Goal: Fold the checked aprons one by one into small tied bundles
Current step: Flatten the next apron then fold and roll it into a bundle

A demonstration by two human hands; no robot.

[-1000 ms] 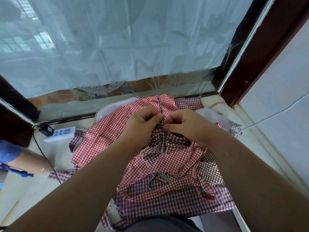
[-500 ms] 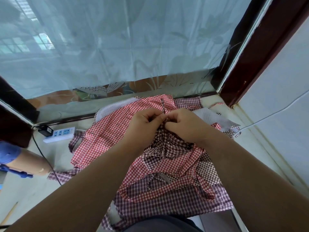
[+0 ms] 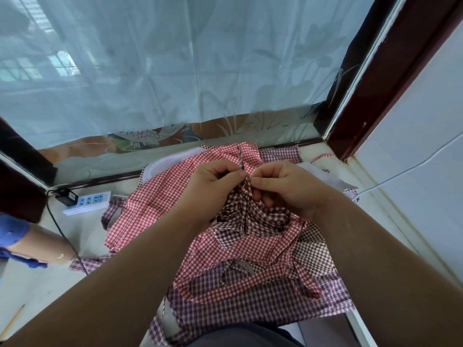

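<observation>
Two hands meet over the pile. The left hand pinches a thin checked strap between thumb and forefinger, its other fingers curled in. The right hand, touching it, pinches the same strap just below, thumb against fingertip. One strap end stands up above the knuckles. Directly under both hands sits one gathered brown-checked bundle, which the strap runs down into. Three check colours show: that brown one, a red apron spread left of and beyond the left hand, and a purple apron nearer the body than the wrists. The layers overlap, so how many aprons there are cannot be told. Well left of the left hand lie one power strip with one black plug. One white wire runs right of the right hand. Another person's arm is cut off at the left edge. The forearms hide part of the pile, and the knot between the fingertips cannot be made out.
</observation>
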